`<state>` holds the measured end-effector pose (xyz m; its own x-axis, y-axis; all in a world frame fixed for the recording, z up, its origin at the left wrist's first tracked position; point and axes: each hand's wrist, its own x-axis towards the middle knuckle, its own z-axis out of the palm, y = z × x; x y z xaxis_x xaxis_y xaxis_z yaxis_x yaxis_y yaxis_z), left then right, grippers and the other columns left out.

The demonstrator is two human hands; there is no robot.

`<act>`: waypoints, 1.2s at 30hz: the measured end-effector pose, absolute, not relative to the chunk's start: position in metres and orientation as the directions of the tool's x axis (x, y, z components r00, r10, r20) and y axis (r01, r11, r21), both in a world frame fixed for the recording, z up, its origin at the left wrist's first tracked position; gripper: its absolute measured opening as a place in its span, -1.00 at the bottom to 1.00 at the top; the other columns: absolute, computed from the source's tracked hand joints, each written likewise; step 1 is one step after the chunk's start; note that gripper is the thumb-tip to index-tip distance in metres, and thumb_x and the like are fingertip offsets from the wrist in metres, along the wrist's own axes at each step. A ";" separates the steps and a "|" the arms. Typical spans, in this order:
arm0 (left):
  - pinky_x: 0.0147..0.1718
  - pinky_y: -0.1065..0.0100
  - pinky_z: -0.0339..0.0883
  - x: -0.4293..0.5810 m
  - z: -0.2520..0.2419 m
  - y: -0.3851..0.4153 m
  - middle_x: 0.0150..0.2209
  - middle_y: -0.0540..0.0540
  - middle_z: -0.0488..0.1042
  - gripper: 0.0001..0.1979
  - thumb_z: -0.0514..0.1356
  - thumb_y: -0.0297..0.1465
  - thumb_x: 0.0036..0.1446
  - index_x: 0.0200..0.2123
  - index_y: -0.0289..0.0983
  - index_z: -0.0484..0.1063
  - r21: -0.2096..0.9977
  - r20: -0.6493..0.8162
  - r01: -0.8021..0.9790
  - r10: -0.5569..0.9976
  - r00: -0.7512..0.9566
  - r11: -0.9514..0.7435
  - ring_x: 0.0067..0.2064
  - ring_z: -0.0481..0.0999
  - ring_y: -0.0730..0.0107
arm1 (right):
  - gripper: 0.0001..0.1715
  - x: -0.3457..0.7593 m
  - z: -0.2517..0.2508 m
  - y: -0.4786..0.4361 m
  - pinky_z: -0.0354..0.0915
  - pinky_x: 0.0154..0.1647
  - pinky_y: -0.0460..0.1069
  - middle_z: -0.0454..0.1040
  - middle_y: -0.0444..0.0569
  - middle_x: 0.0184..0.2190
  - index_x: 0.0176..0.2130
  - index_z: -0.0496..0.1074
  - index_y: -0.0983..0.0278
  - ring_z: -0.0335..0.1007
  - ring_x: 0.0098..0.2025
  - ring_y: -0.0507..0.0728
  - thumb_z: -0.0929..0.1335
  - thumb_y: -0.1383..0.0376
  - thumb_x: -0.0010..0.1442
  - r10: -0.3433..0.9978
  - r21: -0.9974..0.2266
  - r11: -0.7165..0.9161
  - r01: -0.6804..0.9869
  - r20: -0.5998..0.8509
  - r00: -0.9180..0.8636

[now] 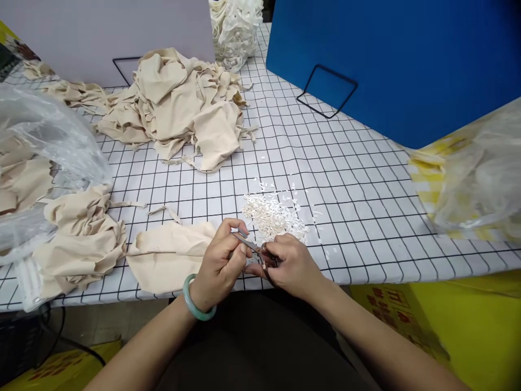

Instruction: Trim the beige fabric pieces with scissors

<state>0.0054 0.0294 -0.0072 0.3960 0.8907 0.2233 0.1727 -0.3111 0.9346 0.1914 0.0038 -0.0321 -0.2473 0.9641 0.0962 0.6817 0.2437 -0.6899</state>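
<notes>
My right hand (pixel 291 263) grips a pair of scissors (pixel 253 247) by the dark handles, with the blades pointing left toward my other hand. My left hand (pixel 226 252), a green bangle (pixel 191 304) on its wrist, is pinched close by the blade tips. What sits between those fingers is too small to make out. Just left of that hand lies a flat beige fabric piece (pixel 163 266) at the table's front edge. Beyond both hands spreads a heap of tiny white and beige snippets (pixel 272 214).
A large pile of beige fabric (pixel 175 103) lies farther back. Another beige bundle (pixel 81 239) sits beside a clear plastic bag (pixel 61 136) at left. A blue board (pixel 386 65) with a wire stand (pixel 325 89) occupies the back right. Yellow bags (pixel 480 320) are below the table edge.
</notes>
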 end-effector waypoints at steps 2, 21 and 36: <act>-0.13 0.23 0.35 0.010 -0.009 0.033 -0.24 -0.19 0.33 -0.69 0.01 -0.37 0.38 -0.41 -0.28 0.40 0.937 0.202 0.178 0.883 0.425 -0.300 -0.03 0.34 0.18 | -0.29 0.194 -0.034 0.002 0.14 -0.44 -0.04 0.19 -0.16 -0.69 -0.66 0.19 0.24 0.09 -0.58 0.01 0.37 -0.22 0.15 0.980 -0.686 0.188 0.703 0.080 -0.184; -0.04 -0.01 0.30 -0.122 -0.010 0.109 -0.12 -0.26 0.42 -0.73 0.06 -0.64 0.05 -0.24 -0.30 0.47 0.314 -0.084 0.826 0.853 0.515 -0.468 -0.06 0.34 0.03 | -0.63 0.175 -0.027 0.012 0.40 -0.20 0.07 0.48 -0.02 -0.28 -0.24 0.36 0.18 0.40 -0.25 0.17 0.45 0.00 0.13 0.973 -0.878 0.020 0.478 -0.094 -0.213; -0.50 0.34 0.30 -0.129 0.126 0.068 -0.41 -0.05 0.40 -0.95 0.17 -0.43 0.27 -0.25 -0.25 0.43 0.724 0.348 0.594 0.929 0.125 -0.351 -0.42 0.38 0.37 | -0.65 0.069 -0.004 0.063 0.35 -0.03 0.11 0.46 0.03 0.02 -0.11 0.31 0.15 0.39 -0.03 0.20 0.45 0.19 0.13 0.945 -0.965 0.194 0.176 0.135 -0.299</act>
<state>-0.1285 0.0681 0.1256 0.1246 0.9290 0.3485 0.5942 -0.3511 0.7236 0.0694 0.0632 -0.0041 -0.2986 0.9448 0.1350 0.1760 0.1935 -0.9652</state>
